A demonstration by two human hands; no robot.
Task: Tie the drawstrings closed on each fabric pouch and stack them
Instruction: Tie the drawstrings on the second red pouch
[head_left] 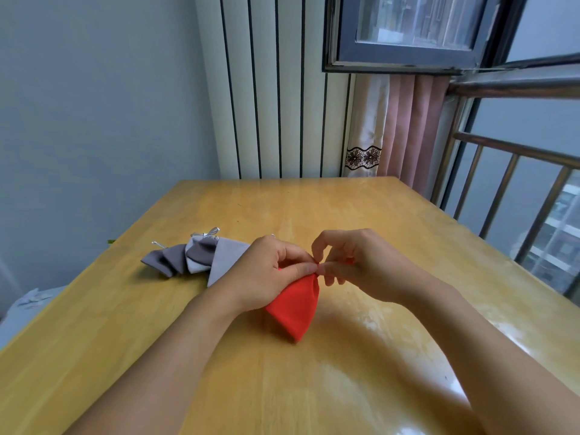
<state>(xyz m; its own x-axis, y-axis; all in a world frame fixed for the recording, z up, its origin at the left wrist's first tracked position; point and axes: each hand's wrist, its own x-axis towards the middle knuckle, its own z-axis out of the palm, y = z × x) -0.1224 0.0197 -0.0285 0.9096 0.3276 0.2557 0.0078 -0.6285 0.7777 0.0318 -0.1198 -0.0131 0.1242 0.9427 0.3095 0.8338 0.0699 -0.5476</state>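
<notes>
Both hands, left hand (266, 271) and right hand (354, 262), pinch the soft, light red pouch (295, 309) at its gathered neck, likely the best grip.

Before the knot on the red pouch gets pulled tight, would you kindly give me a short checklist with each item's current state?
1. Left hand holds red pouch at its gathered mouth: ok.
2. Right hand pinches at the same mouth: ok.
3. Mouth gathered closed: ok.
4. Drawstring ends free and visible: cannot tell, fingers hide them.
5. Grey pouches lie apart on the table, left of the work: ok.
6. Grey pouches neatly stacked: not ok, they lie fanned out, overlapping.
</notes>
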